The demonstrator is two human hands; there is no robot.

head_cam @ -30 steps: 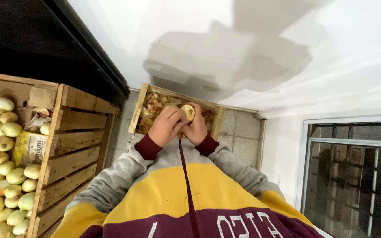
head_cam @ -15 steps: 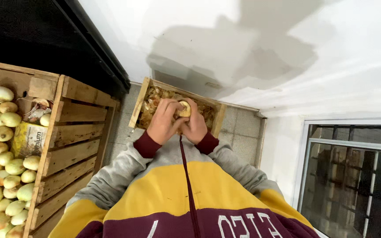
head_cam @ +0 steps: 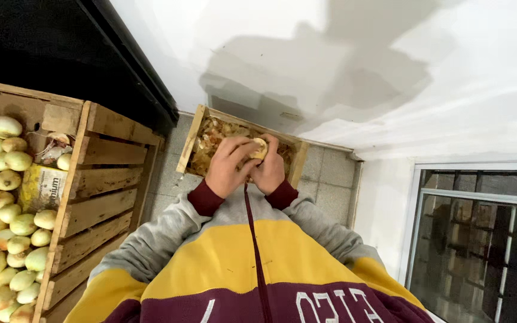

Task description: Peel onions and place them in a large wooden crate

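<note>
Pale onion (head_cam: 259, 148) pinched between left hand (head_cam: 230, 167) and right hand (head_cam: 268, 169), fingers wrapped around it, held over middle of peel-filled wooden crate (head_cam: 188, 140).

— Any packaging in the frame?

— A yellow label card (head_cam: 42, 186) with dark print, rectangular and tilted, lies among the pale onions (head_cam: 7, 227) inside the large wooden crate (head_cam: 100, 179) at left. Just above it sits a crumpled clear wrapper (head_cam: 52, 149).

— Anything else?

— White lettering (head_cam: 336, 305) across the maroon band of the sweatshirt (head_cam: 240, 263). No screens, no signs.
</note>
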